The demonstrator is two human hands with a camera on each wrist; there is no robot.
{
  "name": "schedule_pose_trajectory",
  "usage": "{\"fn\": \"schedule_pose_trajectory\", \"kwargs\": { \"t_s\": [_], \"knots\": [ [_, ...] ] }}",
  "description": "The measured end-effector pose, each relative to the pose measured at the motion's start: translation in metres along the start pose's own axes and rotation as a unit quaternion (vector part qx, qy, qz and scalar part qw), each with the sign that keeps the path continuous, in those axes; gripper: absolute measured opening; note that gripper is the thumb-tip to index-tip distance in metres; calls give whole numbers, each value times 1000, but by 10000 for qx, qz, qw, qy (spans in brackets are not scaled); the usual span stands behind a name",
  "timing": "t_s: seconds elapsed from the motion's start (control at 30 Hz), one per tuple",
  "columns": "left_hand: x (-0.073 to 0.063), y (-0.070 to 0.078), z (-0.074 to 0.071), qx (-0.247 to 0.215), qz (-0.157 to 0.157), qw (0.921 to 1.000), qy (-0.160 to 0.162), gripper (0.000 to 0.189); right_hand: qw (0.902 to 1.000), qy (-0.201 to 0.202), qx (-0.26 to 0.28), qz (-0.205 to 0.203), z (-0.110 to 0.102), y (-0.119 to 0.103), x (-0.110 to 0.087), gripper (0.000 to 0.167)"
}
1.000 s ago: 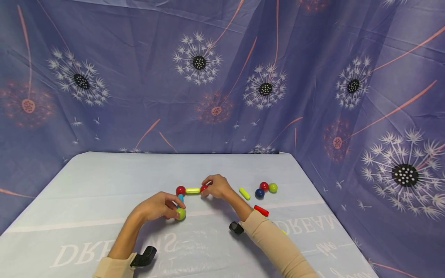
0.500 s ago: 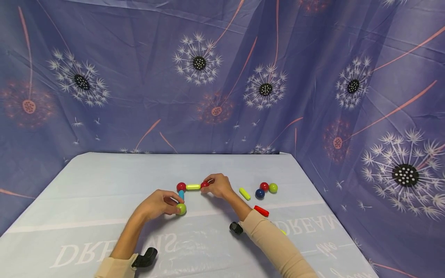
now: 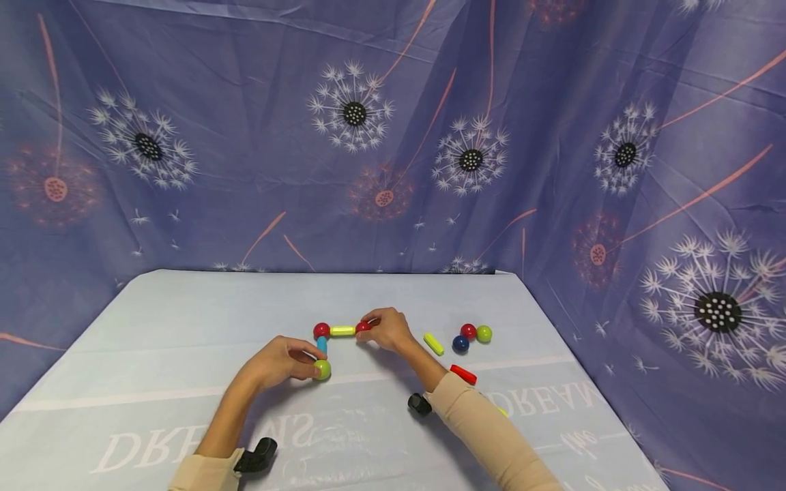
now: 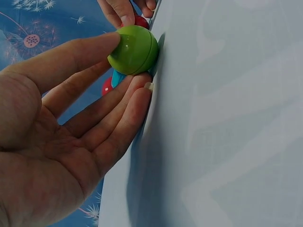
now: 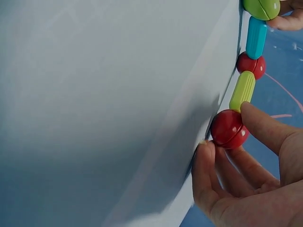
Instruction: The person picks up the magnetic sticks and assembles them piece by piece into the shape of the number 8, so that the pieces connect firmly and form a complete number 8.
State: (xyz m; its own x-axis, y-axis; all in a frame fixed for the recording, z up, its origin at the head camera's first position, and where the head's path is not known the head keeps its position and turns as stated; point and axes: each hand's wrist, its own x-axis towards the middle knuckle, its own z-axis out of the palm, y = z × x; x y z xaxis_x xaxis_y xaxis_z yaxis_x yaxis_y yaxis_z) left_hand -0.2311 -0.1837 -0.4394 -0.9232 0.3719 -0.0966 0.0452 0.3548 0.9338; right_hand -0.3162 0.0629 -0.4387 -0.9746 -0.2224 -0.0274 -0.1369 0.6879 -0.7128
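My left hand (image 3: 276, 363) pinches the green ball (image 4: 135, 49) and my right hand (image 3: 385, 329) the end ball (image 5: 229, 129), so I should keep both low to the table (image 3: 215, 307), lest the blue rod (image 5: 256, 38) or yellow rod (image 3: 342, 331) slip off the corner ball (image 3: 322, 331) where they meet.

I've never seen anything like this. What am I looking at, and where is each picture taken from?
No robot here, just a person's left hand and right hand, with a black device at each wrist. The wide picture comes from a head camera; the close-ups, from wrist cameras. On the pale surface is a bent chain: the left hand holds a green ball, then come a blue stick, a red corner ball, a yellow-green stick and a red end ball, held by the right hand. To the right lie another yellow-green stick, a red stick, a red ball, a dark blue ball and another green ball.
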Motion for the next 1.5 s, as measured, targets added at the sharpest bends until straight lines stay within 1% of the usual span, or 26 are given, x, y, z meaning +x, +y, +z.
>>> {"fn": "schedule_pose_trajectory", "kwargs": {
  "t_s": [0.13,0.27,0.43,0.53,0.67,0.8,0.93,1.13,1.3,1.5],
  "knots": [
    [1,-1,0,23,4,10000,-4,32,10000,-76,-21,-37,-7,1,-3,39],
    [1,-2,-1,50,-23,10000,8,32,9998,-35,-133,-141,-20,5,-6,42],
    [1,-3,-2,4,-44,10000,-8,33,9986,114,-418,-297,-36,12,-13,35],
    [0,-4,-2,-14,-12,10000,-27,33,9971,175,-562,-488,-47,18,-18,31],
    [0,-5,-2,-19,-3,10000,-28,32,9947,299,-752,-639,-59,28,-24,33],
    [1,-6,-3,-10,-13,10000,-44,32,9934,427,-918,-548,-68,38,-30,36],
    [1,-6,-2,-44,-63,10000,-26,32,9924,441,-1074,-409,-75,45,-36,37],
    [0,-6,-1,-43,-26,10000,-13,32,9871,513,-1452,-440,-81,55,-43,38],
    [1,-6,-2,8,-64,10000,50,31,9852,572,-1560,-423,-83,59,-47,38],
    [2,-7,-2,65,-73,9999,48,31,9868,527,-1496,-315,-85,67,-52,39]
  ]
}}
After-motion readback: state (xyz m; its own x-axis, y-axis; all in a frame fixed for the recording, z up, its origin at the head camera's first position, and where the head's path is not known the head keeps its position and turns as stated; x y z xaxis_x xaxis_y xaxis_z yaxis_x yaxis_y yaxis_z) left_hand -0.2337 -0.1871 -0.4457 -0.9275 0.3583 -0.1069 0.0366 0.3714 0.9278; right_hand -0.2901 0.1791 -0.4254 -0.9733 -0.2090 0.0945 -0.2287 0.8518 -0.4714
